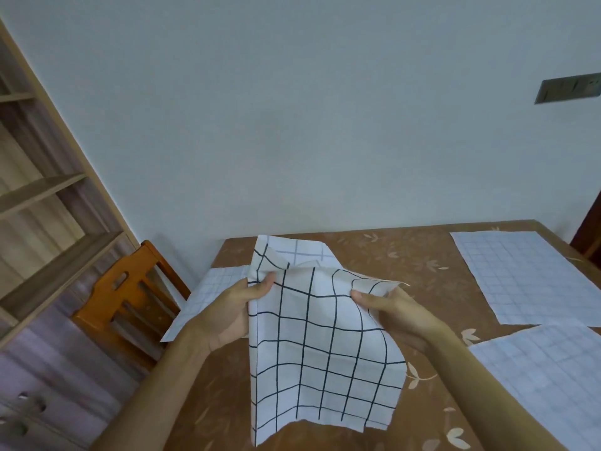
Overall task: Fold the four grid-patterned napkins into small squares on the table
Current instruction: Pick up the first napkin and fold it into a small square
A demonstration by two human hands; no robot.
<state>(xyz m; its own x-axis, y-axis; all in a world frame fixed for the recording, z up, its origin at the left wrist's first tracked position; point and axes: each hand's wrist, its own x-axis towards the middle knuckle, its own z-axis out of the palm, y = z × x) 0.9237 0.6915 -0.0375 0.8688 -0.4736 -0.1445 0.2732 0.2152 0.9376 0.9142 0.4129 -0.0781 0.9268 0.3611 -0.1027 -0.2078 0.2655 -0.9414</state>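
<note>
While it hangs above the near middle of the table (374, 252), the bold-grid napkin (325, 346) has its top edge flopped over toward the far side. Left hand (224, 317) pinches its top left corner, thumb in front. Right hand (400, 317) pinches the top right. Lying flat: left napkin (208, 297), far right napkin (527, 275), near right napkin (546, 379). Wooden chair (130, 297) stands left of the table.

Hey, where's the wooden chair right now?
In the head view, the wooden chair stands left of the table, beside the napkin overhanging its left edge.
</note>
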